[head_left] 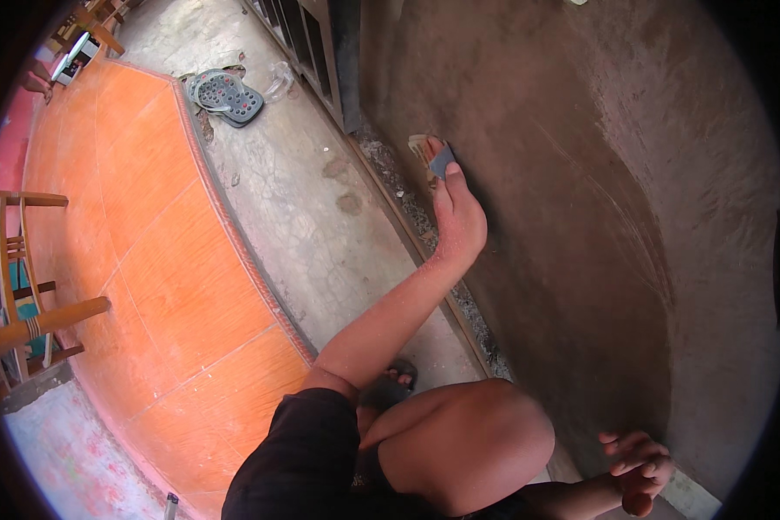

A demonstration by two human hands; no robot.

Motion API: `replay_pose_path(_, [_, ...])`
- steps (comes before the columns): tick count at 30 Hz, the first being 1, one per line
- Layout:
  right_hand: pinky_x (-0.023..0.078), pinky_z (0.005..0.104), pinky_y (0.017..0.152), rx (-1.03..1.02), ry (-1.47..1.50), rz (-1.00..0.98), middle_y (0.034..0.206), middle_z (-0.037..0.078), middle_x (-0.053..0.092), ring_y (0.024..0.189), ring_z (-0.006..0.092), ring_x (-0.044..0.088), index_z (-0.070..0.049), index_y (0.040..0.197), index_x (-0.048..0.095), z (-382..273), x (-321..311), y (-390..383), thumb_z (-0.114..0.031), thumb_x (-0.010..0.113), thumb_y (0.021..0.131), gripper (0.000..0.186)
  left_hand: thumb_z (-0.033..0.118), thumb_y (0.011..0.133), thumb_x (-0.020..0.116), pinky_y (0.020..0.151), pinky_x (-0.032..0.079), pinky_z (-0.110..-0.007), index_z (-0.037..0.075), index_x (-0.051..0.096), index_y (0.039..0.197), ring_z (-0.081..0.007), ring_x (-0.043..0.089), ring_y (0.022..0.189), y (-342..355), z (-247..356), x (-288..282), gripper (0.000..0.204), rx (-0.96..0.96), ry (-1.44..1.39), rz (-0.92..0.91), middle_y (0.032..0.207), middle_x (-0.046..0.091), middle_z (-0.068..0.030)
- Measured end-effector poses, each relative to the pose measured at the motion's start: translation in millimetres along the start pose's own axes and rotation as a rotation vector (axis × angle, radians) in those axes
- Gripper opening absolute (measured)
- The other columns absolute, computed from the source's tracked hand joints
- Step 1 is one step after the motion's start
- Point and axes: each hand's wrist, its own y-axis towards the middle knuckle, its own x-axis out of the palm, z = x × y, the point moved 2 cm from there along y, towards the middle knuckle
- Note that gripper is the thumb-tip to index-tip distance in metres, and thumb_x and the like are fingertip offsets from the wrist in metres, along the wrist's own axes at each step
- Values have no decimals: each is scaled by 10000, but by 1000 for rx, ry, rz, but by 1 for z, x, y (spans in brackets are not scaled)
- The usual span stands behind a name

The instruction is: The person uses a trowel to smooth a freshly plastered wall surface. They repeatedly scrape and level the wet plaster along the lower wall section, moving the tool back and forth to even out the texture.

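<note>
My left hand [461,217] is stretched forward, its fingers closed round a small piece of grey-blue sheet [442,162], which looks like sandpaper. A pale, striped edge shows beside the fingertips; I cannot tell what it is. The hand is up against a large dark brown surface [537,173], smooth, with faint curved scratches. Low on the right, my right hand [641,466] hovers by the lower part of that surface, fingers loosely bent and apart, with nothing visible in them. My bent knee [485,442] rises between the two arms.
A concrete strip [303,186] runs beside an orange tiled floor [173,286]. On it lie grey studded sandals [229,97] and a clear plastic scrap [280,82]. Wooden chairs [47,321] stand on the left. Dark metal bars [307,43] rise at the top. Another person's foot [39,82] shows far left.
</note>
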Motion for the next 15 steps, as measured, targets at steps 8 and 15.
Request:
replay_pose_path(8, [541, 544, 967, -39, -1, 34, 1075, 141, 675, 1079, 329, 633, -74, 1428, 500, -2, 3, 4, -538, 583, 991, 643, 322, 1083, 310, 1178, 266, -363, -121, 359, 1459, -293, 413, 1401, 29, -8, -1, 584, -98, -64, 17, 1514, 442, -210])
replay_pose_path(15, [553, 573, 927, -46, 81, 84, 1071, 210, 698, 1070, 395, 658, -6, 1370, 530, -9, 2, -2, -495, 609, 991, 624, 395, 1079, 286, 1132, 366, -376, -124, 442, 1374, -363, 543, 1269, 123, -47, -40, 617, -616, -482, 23, 1399, 531, -264])
